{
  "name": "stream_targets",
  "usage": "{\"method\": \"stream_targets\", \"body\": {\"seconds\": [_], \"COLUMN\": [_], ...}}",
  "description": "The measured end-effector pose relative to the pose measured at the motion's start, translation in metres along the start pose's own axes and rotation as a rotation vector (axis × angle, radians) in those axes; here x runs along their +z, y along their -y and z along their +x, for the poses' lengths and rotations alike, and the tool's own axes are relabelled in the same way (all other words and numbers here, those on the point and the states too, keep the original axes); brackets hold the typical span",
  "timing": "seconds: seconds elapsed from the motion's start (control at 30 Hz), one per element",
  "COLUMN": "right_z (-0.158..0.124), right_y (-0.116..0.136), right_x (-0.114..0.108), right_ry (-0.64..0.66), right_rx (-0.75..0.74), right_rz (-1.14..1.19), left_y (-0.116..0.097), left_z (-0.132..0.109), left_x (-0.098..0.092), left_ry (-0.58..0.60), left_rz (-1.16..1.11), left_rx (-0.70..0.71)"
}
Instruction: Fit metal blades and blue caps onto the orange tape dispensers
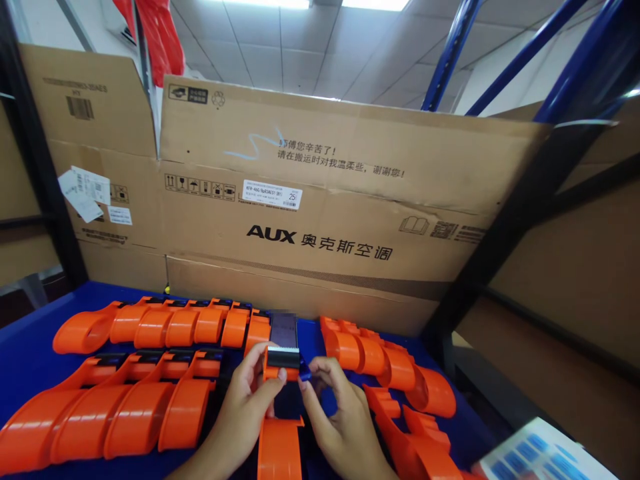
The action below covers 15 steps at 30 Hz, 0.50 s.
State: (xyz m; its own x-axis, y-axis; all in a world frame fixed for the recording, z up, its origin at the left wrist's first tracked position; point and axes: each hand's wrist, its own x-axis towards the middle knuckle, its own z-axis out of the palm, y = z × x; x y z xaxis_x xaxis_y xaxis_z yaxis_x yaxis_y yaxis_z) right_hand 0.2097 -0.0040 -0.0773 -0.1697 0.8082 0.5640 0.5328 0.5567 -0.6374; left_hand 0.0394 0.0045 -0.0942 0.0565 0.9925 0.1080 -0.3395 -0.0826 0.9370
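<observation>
In my left hand is an orange plastic tape dispenser, gripped between thumb and fingers. Its head carries a black strip and a toothed metal blade along the upper edge, and its curved orange body hangs down toward me. My right hand has thumb and forefinger pinched around a small blue piece at the right side of the dispenser's head. Just behind the blade is a dark flat rectangle; what it is I cannot make out.
More orange dispensers stand in rows at the left, others at the right, on a blue surface. An AUX cardboard box panel closes off the back. Dark rack posts flank it. A white-and-blue printed box lies front right.
</observation>
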Motion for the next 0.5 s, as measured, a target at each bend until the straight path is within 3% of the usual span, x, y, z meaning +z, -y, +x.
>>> {"method": "stream_targets", "body": {"seconds": [0.27,0.5], "right_z": [0.0036,0.0016], "right_y": [-0.0015,-0.0021], "right_x": [-0.0044,-0.0030], "right_ry": [0.121,0.122], "right_rx": [-0.065,-0.088], "right_rz": [0.006,0.022], "left_y": [0.0009,-0.0032], "left_z": [-0.0066,-0.0078], "left_x": [0.0017,0.0031], "left_ry": [-0.011,-0.020], "left_rz": [0.015,0.010], "left_rx": [0.012,0.012]}}
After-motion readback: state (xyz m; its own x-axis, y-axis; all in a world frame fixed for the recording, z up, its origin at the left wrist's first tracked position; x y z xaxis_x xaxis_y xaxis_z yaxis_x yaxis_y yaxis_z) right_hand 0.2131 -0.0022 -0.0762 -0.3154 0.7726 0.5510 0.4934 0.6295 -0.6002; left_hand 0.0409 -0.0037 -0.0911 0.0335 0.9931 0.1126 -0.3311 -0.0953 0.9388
